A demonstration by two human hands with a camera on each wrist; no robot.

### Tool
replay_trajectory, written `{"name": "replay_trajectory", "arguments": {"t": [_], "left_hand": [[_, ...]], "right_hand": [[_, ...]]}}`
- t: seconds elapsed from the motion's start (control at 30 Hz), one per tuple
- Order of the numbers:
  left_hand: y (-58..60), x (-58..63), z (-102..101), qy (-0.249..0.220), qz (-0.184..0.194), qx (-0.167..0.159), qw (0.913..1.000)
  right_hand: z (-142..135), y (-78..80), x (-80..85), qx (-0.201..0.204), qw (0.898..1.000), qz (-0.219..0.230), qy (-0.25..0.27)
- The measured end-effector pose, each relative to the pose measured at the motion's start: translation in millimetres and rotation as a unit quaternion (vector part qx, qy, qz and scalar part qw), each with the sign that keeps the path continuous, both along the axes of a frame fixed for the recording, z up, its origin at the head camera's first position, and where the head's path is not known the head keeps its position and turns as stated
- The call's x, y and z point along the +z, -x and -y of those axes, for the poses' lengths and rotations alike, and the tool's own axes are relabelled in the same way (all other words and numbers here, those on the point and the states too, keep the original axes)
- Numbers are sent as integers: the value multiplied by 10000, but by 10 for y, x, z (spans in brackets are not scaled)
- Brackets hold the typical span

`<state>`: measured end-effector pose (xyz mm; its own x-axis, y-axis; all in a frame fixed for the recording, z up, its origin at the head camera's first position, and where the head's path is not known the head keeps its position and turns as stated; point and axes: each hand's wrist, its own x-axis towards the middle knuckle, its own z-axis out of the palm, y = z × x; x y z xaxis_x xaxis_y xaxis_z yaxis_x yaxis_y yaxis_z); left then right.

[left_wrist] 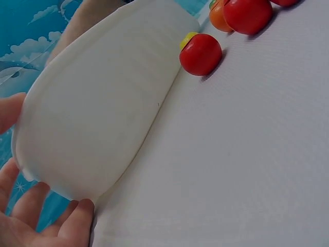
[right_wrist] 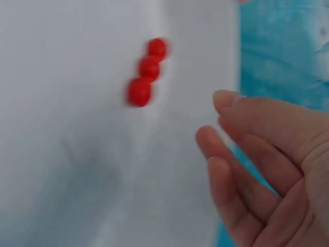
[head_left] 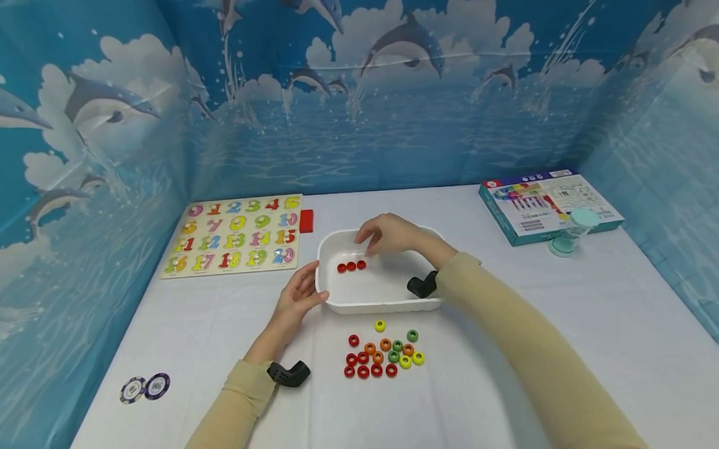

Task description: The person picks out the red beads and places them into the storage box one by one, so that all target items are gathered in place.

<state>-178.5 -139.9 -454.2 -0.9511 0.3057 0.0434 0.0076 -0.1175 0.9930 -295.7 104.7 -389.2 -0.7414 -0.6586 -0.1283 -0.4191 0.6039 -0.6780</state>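
Tan sleeve (head_left: 519,352) closest. Right hand (head_left: 390,235) (fingers bent, parted; I see nothing between) hovers beside three red beads (head_left: 351,266) near left edge of white tray (head_left: 382,307). Left hand (head_left: 296,297) grips that edge; a tug could scatter the row.
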Motion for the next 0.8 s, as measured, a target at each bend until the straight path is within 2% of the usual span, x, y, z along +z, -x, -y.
{"name": "replay_trajectory", "arguments": {"t": [0.07, 0.17, 0.33, 0.47, 0.57, 0.67, 0.8], "left_hand": [[26, -53, 6, -45, 46, 25, 10000], [68, -137, 18, -95, 100, 90, 9999], [91, -199, 20, -114, -5, 182, 9998], [92, -210, 18, -81, -174, 134, 9997], [92, -212, 18, -61, -208, 81, 9997], [88, -198, 21, -51, -151, 52, 9999], [58, -140, 21, -66, -103, 5, 9999]], "right_hand": [[-44, -88, 136, 130, 9997, -115, 183], [-81, -324, 315, 422, 9976, -212, 504], [-95, -837, 374, 953, 9902, -271, 981], [-54, -1179, 250, 1069, 9860, -165, 1272], [6, -1360, 100, 1001, 9849, 2, 1410], [71, -1478, -76, 839, 9862, 137, 1420], [142, -1547, -303, 594, 9907, -289, 1191]]}}
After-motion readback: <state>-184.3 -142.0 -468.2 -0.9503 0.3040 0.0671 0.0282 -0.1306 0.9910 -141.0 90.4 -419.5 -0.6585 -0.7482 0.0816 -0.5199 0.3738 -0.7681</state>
